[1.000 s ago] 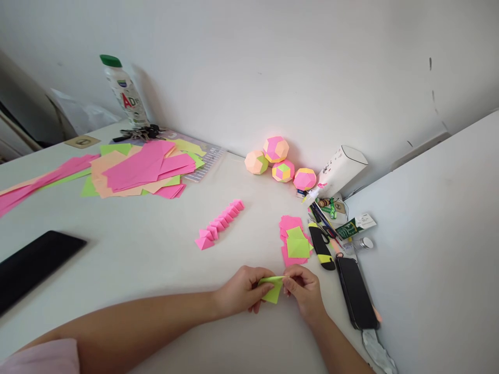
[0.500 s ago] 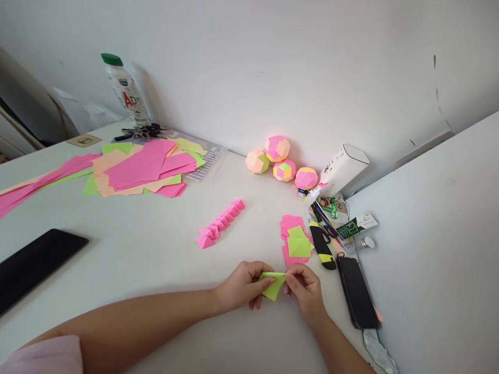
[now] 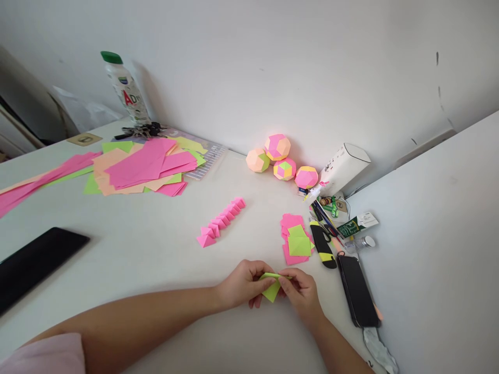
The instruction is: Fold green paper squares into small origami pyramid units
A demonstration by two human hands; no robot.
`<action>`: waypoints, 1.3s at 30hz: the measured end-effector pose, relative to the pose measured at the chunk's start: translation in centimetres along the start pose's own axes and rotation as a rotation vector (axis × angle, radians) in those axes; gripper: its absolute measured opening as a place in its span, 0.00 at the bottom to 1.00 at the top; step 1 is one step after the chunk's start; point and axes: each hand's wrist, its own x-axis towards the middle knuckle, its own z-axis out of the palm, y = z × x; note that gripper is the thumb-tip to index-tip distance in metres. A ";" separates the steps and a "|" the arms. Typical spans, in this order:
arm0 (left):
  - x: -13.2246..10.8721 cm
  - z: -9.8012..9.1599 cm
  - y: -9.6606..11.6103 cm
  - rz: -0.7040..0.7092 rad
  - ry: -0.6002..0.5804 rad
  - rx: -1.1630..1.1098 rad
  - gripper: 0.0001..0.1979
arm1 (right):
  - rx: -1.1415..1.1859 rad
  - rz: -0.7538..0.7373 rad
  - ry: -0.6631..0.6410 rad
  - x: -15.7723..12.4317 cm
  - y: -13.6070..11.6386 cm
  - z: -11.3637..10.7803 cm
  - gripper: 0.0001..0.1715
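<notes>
Between my two hands is a small folded piece of lime-green paper, held above the near part of the table. My left hand pinches its left side, thumb on the front. From the right, my right hand grips the upper edge between thumb and fingers. Part of the paper is hidden behind the fingers. Just beyond my right hand lies a loose pile of pink sheets with green squares on top. A row of folded pink paper pieces stands farther off to the left.
Paper balls sit against the wall beside a white box. A utility knife and a phone lie at right. Paper sheets, keys and a bottle occupy the back left; a black slab lies nearer.
My right hand has slid left along the paper's top edge, closer to my left hand. My left hand keeps its hold almost in place.
</notes>
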 end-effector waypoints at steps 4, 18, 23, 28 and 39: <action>0.0 0.0 0.0 0.000 0.021 -0.015 0.17 | 0.006 -0.005 0.007 0.0 0.3 -0.2 0.08; -0.1 0.0 0.2 0.005 0.014 -0.018 0.19 | -0.014 -0.025 0.007 0.1 0.0 -0.1 0.10; 0.0 0.0 -0.2 0.040 -0.002 -0.039 0.19 | -0.005 -0.022 -0.005 0.1 -0.2 -0.1 0.09; 0.0 0.2 -0.3 0.082 0.074 0.031 0.16 | 0.010 -0.015 -0.021 0.0 0.1 -0.3 0.09; -0.3 0.2 0.7 0.082 0.065 -0.031 0.13 | 0.128 0.068 0.005 0.3 -0.1 -0.4 0.11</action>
